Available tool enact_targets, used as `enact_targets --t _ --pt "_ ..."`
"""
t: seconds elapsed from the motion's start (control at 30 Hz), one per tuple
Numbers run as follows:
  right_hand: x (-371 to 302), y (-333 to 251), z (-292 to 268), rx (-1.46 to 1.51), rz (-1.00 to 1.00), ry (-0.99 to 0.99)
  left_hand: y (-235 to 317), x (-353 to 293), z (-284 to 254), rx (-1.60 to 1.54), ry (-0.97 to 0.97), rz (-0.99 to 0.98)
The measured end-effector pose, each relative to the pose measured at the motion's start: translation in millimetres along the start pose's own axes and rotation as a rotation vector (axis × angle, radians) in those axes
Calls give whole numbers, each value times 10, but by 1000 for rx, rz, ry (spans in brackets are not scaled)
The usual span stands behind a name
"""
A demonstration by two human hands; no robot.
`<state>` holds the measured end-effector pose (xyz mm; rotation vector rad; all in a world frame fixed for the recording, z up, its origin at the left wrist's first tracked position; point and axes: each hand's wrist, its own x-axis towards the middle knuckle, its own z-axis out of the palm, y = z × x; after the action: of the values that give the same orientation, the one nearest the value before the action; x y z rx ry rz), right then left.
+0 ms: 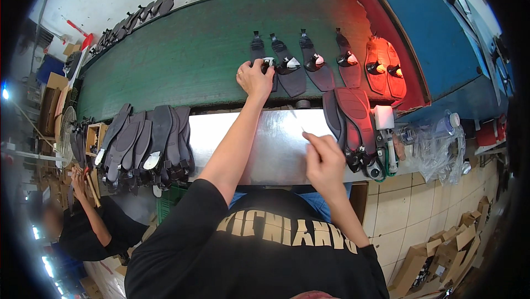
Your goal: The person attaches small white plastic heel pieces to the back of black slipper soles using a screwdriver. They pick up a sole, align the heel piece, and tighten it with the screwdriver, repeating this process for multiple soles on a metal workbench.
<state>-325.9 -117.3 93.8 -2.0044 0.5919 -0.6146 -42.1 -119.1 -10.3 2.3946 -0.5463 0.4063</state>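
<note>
Left arm is reaching forward over the metal table (276, 153); left hand (255, 81) is bending over the leftmost sandal (257, 49) on the green belt (165, 62). Fingers are curling at its strap; cannot tell if gripping. Right hand (324, 164) is hovering above the table, thumb and forefinger meeting; cannot tell if holding anything. Sandal is lying near the belt's near edge, other sandals (290, 78) crowding its right, bare belt extending left. Long axis is running near-to-far, narrow end pointing away.
</note>
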Motion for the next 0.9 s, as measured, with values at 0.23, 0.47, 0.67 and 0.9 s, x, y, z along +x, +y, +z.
enact_targets --t 0.23,0.47,0.67,0.9 --pt "139 513 402 -499 -8 29 -279 254 -206 -519 104 -42" --pt "150 431 319 -442 -70 46 -83 -151 -1139 -1267 -224 -287" --pt "258 112 251 929 -98 -7 95 -849 -1802 -1471 -770 -394" --pt "182 -361 -18 1143 -31 -43 45 -1095 -1980 -1592 -853 -439"
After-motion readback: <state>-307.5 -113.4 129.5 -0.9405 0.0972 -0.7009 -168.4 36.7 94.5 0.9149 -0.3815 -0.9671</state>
